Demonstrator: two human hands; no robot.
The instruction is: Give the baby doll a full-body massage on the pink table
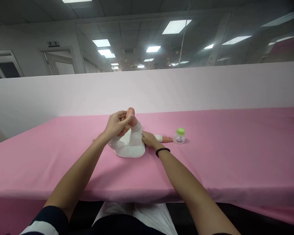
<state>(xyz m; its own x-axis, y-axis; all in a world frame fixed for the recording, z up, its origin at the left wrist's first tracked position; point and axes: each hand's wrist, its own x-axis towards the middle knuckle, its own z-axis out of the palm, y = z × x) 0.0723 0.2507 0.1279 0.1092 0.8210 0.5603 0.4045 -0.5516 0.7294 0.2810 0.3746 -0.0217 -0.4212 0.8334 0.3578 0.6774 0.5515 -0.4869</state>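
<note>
A baby doll in white clothes (131, 148) lies on its back on the pink-covered table, its bottom toward me and its legs raised. My left hand (117, 124) is closed round the doll's feet and lower legs, holding them up. My right hand (149, 139), with a dark beaded bracelet on the wrist, is against the right side of the doll's body; its fingertips are partly hidden there. One doll arm (166, 139) stretches out to the right. The doll's head is hidden behind its legs and body.
A small clear jar with a green lid (179, 136) stands just right of the doll's hand. The pink cloth (235, 147) covers the table. A low white partition (210, 88) runs behind it, with glass above.
</note>
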